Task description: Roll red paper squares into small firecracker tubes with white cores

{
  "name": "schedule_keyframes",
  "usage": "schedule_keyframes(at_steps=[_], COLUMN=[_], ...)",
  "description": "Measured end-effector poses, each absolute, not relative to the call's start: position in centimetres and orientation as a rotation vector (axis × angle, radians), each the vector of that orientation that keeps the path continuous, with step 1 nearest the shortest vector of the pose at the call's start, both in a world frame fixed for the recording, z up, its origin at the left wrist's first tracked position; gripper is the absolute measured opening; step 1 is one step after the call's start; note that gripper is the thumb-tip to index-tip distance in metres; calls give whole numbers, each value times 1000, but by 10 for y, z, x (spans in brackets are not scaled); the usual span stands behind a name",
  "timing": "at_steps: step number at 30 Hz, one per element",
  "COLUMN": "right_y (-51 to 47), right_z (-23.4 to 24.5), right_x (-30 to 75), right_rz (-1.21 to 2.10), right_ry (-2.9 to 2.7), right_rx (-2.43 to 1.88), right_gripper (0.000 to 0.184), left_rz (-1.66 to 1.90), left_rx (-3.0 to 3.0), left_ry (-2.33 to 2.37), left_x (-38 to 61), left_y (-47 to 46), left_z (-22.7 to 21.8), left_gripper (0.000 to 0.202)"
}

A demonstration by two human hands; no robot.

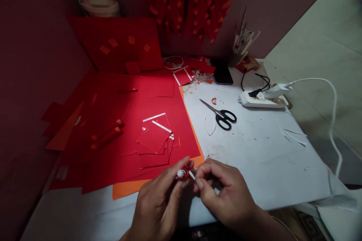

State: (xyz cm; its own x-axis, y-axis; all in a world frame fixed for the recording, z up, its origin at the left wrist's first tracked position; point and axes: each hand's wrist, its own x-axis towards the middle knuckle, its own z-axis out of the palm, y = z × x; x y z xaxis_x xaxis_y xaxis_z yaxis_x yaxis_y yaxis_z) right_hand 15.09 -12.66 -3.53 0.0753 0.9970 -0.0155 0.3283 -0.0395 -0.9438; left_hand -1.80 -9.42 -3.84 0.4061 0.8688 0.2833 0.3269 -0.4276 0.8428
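My left hand (161, 192) is closed around a small red paper roll (185, 171) with a white, pointed, flower-like end facing the camera. In my right hand (223, 188), thumb and forefinger pinch a narrow white strip (192, 175), whose far tip meets or nearly meets the roll's side. Whether the strip is stuck to the roll I cannot tell. Beyond my hands, red paper squares (154, 137) with white strips along their edges lie overlapped on large red sheets (113, 165). Black-handled scissors (220, 115) rest partly spread on the white table cover.
Right of the sheets are a phone (223, 73), a white power strip (263, 99) with plugged-in cables and a cup of brushes (235, 58). Paper scraps (202, 77) lie at the back. Folded red paper hangings (169, 3) hang on the wall. Two red rolls (107, 137) lie left.
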Motion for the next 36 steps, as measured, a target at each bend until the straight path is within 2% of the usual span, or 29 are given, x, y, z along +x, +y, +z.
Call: schedule_keyframes(at_steps=[10, 16, 20, 23, 25, 28, 30, 33, 36], right_y=[-134, -141, -139, -138, -138, -137, -135, -132, -131], right_z=[-32, -29, -34, -38, -38, -38, -39, -44, -48], right_x=[155, 169, 184, 184, 178, 163, 153, 140, 133], right_rz=[949, 924, 562, 353, 418, 695, 800, 783, 711], right_ry=[-1437, -1422, -1434, -1460, -1499, -1552, -1534, -1491, -1469], right_rx=[-1458, -1504, -1775, -1777, -1662, -1491, -1454, -1420, -1391], right_gripper=[13, 14, 12, 30, 28, 22, 27, 33, 25], left_rz=[870, 996, 983, 979, 996, 1007, 1014, 1030, 1040], left_rx=[1509, 1262, 1089, 987, 936, 839, 739, 599, 504], left_ry=[1334, 1371, 1380, 1320, 1271, 1202, 1154, 1084, 1039], left_x=[-19, -18, -21, -23, -23, -21, -18, -14, -11], left_y=[-100, -97, -93, -92, -91, -90, -90, -90, -89], left_z=[-28, -23, -19, -20, -21, -22, -21, -20, -18], left_gripper=[28, 17, 17, 20, 21, 20, 18, 20, 22])
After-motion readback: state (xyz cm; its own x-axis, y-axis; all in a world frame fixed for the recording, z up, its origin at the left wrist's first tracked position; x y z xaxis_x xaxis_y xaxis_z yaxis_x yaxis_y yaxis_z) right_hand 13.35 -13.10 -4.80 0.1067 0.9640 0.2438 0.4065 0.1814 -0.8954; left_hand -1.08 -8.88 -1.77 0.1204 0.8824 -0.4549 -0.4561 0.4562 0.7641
